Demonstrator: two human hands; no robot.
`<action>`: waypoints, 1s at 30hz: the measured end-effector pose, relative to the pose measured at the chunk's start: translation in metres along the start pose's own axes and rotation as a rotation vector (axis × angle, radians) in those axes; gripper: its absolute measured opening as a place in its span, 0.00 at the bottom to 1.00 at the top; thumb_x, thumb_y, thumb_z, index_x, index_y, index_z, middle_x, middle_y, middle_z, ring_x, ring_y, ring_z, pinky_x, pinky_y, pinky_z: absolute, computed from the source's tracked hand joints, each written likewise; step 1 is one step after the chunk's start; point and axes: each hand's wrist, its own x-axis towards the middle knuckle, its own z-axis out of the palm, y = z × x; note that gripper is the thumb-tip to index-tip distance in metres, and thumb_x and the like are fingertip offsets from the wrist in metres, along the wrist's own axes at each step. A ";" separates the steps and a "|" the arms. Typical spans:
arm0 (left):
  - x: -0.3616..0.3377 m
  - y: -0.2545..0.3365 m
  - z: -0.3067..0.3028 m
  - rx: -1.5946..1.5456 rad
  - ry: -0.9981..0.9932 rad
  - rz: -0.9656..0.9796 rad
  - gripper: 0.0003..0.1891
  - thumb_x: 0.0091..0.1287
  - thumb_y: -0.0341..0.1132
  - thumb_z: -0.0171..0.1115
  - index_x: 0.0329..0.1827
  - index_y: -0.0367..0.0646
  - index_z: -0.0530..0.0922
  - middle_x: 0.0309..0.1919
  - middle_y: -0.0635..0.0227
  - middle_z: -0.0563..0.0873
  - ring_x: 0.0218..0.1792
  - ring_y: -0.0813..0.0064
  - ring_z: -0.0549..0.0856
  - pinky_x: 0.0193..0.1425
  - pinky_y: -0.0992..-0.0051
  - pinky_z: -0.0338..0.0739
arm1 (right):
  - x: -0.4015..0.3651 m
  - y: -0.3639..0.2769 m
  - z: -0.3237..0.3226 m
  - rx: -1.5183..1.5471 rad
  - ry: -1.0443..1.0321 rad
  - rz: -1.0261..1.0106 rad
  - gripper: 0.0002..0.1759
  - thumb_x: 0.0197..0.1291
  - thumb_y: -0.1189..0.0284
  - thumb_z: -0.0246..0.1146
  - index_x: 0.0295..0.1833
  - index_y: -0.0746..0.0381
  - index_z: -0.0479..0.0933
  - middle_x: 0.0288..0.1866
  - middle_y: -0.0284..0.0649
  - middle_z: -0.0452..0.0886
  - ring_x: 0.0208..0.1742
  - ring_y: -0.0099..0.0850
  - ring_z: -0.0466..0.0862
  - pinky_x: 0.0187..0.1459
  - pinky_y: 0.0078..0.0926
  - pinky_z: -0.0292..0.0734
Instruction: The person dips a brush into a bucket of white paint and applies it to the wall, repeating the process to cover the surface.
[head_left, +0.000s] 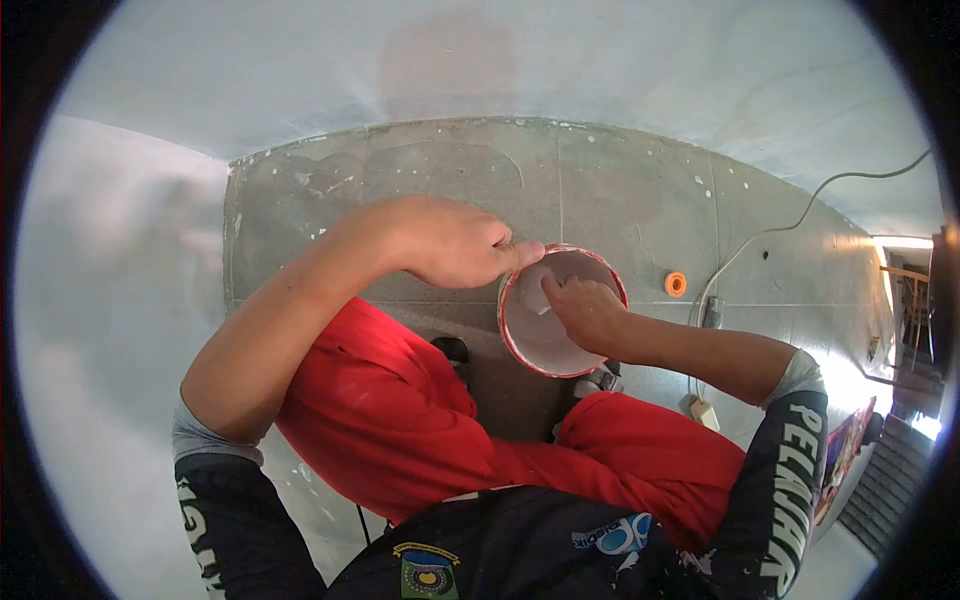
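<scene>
A round bucket (pixel 514 352) with a red rim stands on the floor between my feet, its inside coated whitish. My left hand (pixel 455 245) is at the bucket's upper left rim, closed, with the thumb lying along the edge; its other fingers are mostly hidden. Reaching in over the right rim, my right hand (pixel 588 308) is closed, fingers bent inside the bucket. At its fingertips is a pale, whitish flat piece (pixel 537 290), partly covered by the hand; its exact kind cannot be made out.
An orange ring-shaped roll (pixel 676 284) lies on the tiled floor (pixel 640 200) right of the bucket. A pale cable (pixel 800 215) runs from the wall past a dark plug (pixel 713 312) to a socket block (pixel 704 414). Pale walls stand ahead and left.
</scene>
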 end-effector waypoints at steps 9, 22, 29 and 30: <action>-0.001 0.002 -0.001 0.015 -0.012 -0.016 0.37 0.77 0.66 0.35 0.51 0.41 0.81 0.48 0.49 0.85 0.52 0.47 0.83 0.56 0.56 0.75 | 0.002 -0.005 -0.008 -0.010 -0.275 0.046 0.27 0.52 0.81 0.64 0.59 0.75 0.69 0.41 0.57 0.86 0.43 0.48 0.89 0.38 0.43 0.85; -0.006 0.005 -0.004 0.022 -0.022 -0.016 0.38 0.78 0.64 0.35 0.54 0.35 0.81 0.50 0.47 0.86 0.54 0.49 0.84 0.59 0.55 0.76 | 0.009 -0.003 0.012 -0.004 -0.197 0.029 0.25 0.55 0.80 0.63 0.59 0.74 0.70 0.39 0.56 0.85 0.44 0.49 0.88 0.39 0.44 0.86; -0.004 0.001 -0.001 0.017 -0.016 -0.001 0.38 0.77 0.64 0.35 0.54 0.35 0.81 0.51 0.46 0.85 0.54 0.48 0.83 0.59 0.55 0.75 | 0.009 -0.001 0.012 0.012 -0.187 0.005 0.27 0.56 0.79 0.62 0.63 0.75 0.69 0.40 0.56 0.86 0.44 0.49 0.88 0.40 0.45 0.86; -0.004 0.000 -0.001 0.017 -0.012 0.004 0.38 0.77 0.64 0.35 0.54 0.35 0.81 0.51 0.46 0.85 0.54 0.48 0.84 0.59 0.55 0.76 | 0.009 0.000 0.013 0.012 -0.186 0.006 0.27 0.56 0.79 0.62 0.63 0.75 0.69 0.40 0.56 0.86 0.44 0.49 0.88 0.40 0.45 0.86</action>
